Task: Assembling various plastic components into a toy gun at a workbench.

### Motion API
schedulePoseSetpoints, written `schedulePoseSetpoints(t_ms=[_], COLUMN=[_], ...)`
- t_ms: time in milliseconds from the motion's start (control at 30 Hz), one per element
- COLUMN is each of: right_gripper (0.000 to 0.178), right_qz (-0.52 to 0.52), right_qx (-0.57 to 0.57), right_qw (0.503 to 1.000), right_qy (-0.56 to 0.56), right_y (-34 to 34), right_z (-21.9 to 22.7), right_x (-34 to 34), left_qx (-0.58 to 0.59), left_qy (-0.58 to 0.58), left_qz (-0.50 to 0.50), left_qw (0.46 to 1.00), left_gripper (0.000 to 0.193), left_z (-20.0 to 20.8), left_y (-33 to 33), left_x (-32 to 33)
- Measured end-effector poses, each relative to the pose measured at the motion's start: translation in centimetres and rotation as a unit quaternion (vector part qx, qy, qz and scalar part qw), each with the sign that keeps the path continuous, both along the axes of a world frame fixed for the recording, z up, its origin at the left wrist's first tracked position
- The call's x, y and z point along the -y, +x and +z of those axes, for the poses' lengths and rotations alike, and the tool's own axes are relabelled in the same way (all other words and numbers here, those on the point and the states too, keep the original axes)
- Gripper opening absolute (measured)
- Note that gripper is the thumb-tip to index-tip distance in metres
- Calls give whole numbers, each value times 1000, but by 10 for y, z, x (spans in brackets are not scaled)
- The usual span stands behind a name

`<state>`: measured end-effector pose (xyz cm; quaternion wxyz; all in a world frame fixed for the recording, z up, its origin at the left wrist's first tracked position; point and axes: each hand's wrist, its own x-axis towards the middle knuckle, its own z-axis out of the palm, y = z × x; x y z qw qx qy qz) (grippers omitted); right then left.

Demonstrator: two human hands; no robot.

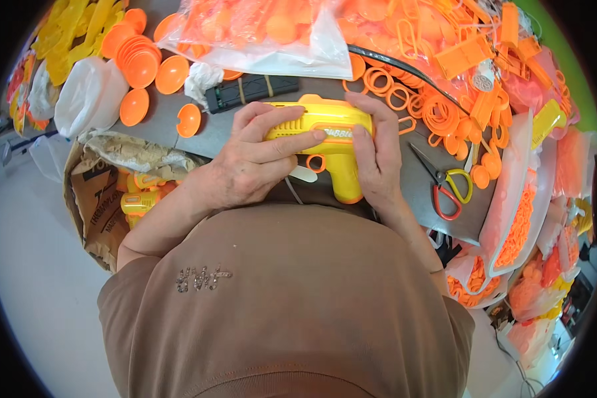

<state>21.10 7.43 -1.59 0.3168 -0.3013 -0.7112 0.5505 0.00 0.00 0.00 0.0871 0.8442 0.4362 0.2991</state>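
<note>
A yellow toy gun (343,174) with orange trim is held between my two hands, just above the near edge of the grey table. Its grip points down toward my chest. My left hand (255,156) closes over the left end of the body, with fingers laid along its side. At the other end, my right hand (380,149) grips the gun with the thumb pressed on its face and the fingers behind it. An orange ring-shaped trigger (316,163) shows beside the grip. Scissors (442,179) with one red and one yellow handle lie right of my right hand.
Orange round cups (172,74) and a dark rubber-banded bundle (252,93) lie beyond my left hand. Clear bags of orange parts (272,33) fill the back. Orange rings (398,97) lie at right, near a white bin (497,232). A paper sack (89,199) at left holds yellow toy guns.
</note>
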Motion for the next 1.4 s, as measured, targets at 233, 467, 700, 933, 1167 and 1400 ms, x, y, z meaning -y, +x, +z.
schedulePoseSetpoints(t_ms=[233,467,700,933,1167,1400], right_gripper=[42,36,10,3,16,17], right_qz=[-58,-28,-77,-255,-254,-268], right_qx=[34,55,25,111,300,223], right_qw=[995,943,956,961,883,889], right_qy=[-79,328,283,-11,257,298], right_y=[12,8,27,71,62,67], right_z=[21,75,60,9,-1,12], right_x=[11,13,15,3,11,4], left_qx=[102,280,188,-62,-109,218], left_qy=[20,-84,-138,-91,-226,-152], left_qz=[26,57,-36,47,27,165], left_qw=[994,955,972,993,968,950], left_gripper=[6,12,27,72,83,78], left_z=[1,43,41,44,48,81], left_y=[5,21,46,34,21,-29], left_x=[7,-9,-27,-29,-32,18])
